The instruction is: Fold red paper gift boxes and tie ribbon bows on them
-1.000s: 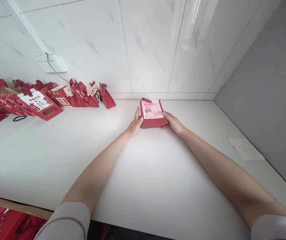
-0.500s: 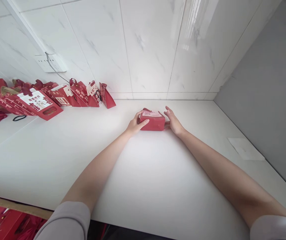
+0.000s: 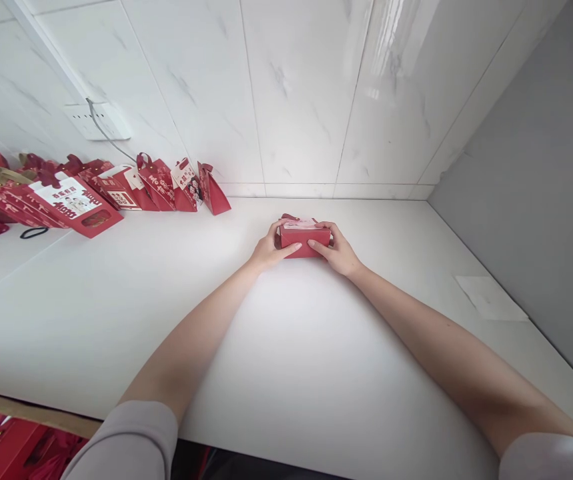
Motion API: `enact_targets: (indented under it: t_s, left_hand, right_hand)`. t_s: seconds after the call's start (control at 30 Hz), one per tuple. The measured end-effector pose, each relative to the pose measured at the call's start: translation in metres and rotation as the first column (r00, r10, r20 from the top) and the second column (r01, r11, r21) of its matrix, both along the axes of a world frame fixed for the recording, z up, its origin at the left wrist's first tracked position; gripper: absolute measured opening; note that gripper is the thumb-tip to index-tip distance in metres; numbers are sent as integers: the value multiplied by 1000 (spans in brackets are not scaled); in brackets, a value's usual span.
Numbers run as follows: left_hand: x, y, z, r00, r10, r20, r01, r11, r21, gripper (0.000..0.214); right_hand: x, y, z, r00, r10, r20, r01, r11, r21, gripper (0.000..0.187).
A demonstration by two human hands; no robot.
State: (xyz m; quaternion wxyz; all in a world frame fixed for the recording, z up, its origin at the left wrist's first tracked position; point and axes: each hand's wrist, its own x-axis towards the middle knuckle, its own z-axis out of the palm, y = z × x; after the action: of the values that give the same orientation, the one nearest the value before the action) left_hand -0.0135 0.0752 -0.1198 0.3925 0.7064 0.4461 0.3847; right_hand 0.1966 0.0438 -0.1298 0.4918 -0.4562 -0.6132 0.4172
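A small red gift box (image 3: 305, 239) with a pink printed top lies on the white counter (image 3: 286, 347) near the back wall. My left hand (image 3: 269, 247) grips its left end, thumb across the front face. My right hand (image 3: 337, 250) grips its right end, with the thumb on the front and the fingers curled over the top. Both arms reach forward from the near edge.
A row of red gift bags and boxes (image 3: 116, 190) leans along the wall at the back left, under a white wall socket (image 3: 100, 120). A white paper sheet (image 3: 491, 297) lies at the right by the grey panel (image 3: 541, 187). More red boxes (image 3: 6, 447) sit below the counter's near edge.
The box has been tipped down from showing its pink face to lying flat. My right hand, which had come off it with its fingers spread, has closed on its right end again.
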Motion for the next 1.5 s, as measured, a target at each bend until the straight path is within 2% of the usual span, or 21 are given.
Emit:
enact_targets:
  t_s: [0.13,0.3,0.47,0.57,0.93,1.03,1.1,1.13,1.2,1.27,1.33,1.4,1.5]
  left_hand:
    - [1,-1,1,999,2,-36,-1,1000,31,76]
    - [-3,1,0,998,-23,-56,24,1000,9,79]
    - [-9,10,-7,994,-102,37,104,994,-32,88]
    - [-11,13,-10,986,-133,96,137,990,-34,85]
    - [-11,8,-3,995,-80,51,84,994,-69,70]
    - [-7,5,0,983,-46,176,58,996,-61,74]
    - [1,0,4,932,17,362,17,996,-90,79]
    - [6,-3,6,880,47,473,11,993,-119,79]
    - [18,-10,11,732,78,676,54,983,-173,72]
    - [27,-18,13,578,104,810,124,969,-213,65]
    - [32,-24,14,470,182,864,177,939,-294,62]
    - [32,-27,15,408,285,868,205,897,-391,59]
    - [30,-27,29,378,334,864,185,887,-424,50]
  right_hand:
    - [1,0,1,1000,6,8,-6,1000,-22,52]
    - [1,1,1,1000,-6,15,6,1000,-29,53]
    - [1,1,0,1000,-9,7,10,1000,-26,54]
    - [1,2,-1,999,-38,7,38,999,-18,55]
    - [3,6,-4,998,-54,33,56,996,-71,57]
    - [0,3,-3,997,-71,4,71,997,40,51]
    - [-5,-1,-1,997,-82,3,79,977,200,50]
    - [-8,-4,1,995,-96,29,83,953,290,51]
    - [-15,-11,4,979,-148,140,68,885,460,54]
    - [-22,-19,6,935,-186,303,-32,805,592,55]
    - [-28,-26,8,866,-167,471,-209,735,645,56]
    - [-32,-30,8,804,-136,579,-349,681,644,57]
    - [-30,-33,6,787,-146,599,-391,634,668,57]
